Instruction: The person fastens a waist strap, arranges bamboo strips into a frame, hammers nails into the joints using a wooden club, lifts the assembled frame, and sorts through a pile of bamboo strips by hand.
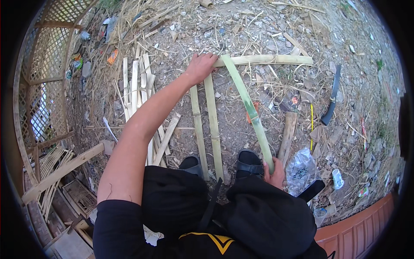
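Note:
My left hand (201, 68) is closed at the left end of a pale bamboo strip (269, 59) lying crosswise on the ground. My right hand (276, 173) grips the near end of a green split-bamboo strip (243, 91). That strip slants away to the upper left, and its far end rests by the crosswise strip's left end. Two more bamboo strips (213, 125) run side by side from beneath my left hand toward my feet. Between the hands, the green strip shows a dark patch and a node.
A wooden post (287, 136), a dark machete-like blade (333, 95) and a thin yellow strip (311, 127) lie to the right. Nearer are a clear plastic bag (302, 172) and a cup (338, 178). Split bamboo (137, 86) is piled left, near a lattice panel (49, 47).

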Motion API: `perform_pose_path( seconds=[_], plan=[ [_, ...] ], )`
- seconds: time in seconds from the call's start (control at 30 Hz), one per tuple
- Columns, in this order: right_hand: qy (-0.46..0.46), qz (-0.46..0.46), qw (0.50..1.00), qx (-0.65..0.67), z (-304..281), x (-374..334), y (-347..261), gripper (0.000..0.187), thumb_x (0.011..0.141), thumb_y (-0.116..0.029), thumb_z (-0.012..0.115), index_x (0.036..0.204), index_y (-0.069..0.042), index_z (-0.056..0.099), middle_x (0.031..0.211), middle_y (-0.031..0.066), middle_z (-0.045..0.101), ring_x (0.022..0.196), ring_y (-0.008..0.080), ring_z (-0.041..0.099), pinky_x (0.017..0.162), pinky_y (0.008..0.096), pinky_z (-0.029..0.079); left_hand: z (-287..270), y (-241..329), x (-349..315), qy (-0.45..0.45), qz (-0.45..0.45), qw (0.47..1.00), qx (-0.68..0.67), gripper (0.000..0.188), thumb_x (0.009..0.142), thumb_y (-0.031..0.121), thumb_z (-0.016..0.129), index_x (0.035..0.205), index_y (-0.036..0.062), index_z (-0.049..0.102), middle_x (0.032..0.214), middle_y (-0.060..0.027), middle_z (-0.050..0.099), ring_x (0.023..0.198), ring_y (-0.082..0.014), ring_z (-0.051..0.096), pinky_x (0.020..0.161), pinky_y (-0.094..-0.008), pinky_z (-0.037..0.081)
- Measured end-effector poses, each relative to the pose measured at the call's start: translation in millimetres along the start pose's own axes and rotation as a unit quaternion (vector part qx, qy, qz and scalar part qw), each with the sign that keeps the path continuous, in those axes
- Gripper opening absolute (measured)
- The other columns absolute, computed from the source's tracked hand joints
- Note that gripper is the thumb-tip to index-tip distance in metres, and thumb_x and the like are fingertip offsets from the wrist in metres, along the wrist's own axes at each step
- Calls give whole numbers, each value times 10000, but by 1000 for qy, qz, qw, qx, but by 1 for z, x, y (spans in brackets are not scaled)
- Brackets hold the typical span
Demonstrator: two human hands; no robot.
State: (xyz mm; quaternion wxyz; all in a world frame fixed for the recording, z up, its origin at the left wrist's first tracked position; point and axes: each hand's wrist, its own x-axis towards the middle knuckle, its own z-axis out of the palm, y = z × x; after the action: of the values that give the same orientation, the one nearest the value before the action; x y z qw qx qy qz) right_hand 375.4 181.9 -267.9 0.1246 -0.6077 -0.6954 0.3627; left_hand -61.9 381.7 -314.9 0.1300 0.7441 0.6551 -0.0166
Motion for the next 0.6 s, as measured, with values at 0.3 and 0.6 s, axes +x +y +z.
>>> perform_pose_path(
  seconds=[0.3, 0.6],
  plan=[
    [-2, 40, 999, 27, 5, -29, 13, 329, 913, -195, 735, 1115, 23, 595, 967, 227, 639, 897, 403, 638, 776, 462, 504, -9, -3, 7, 38, -29, 999, 5, 372, 915, 258, 687, 1235, 112, 566, 1161, -84, 618, 1148, -290, 605, 994, -563, 419],
    [-4, 29, 998, 51, 21, -7, -6, 308, 887, -203, 767, 1083, -19, 615, 881, 179, 667, 793, 324, 687, 698, 407, 525, -17, -16, 24, 100, -5, 994, -46, 345, 893, 207, 702, 1180, 33, 624, 1091, -151, 644, 1059, -362, 618, 930, -455, 498]
  ],
)
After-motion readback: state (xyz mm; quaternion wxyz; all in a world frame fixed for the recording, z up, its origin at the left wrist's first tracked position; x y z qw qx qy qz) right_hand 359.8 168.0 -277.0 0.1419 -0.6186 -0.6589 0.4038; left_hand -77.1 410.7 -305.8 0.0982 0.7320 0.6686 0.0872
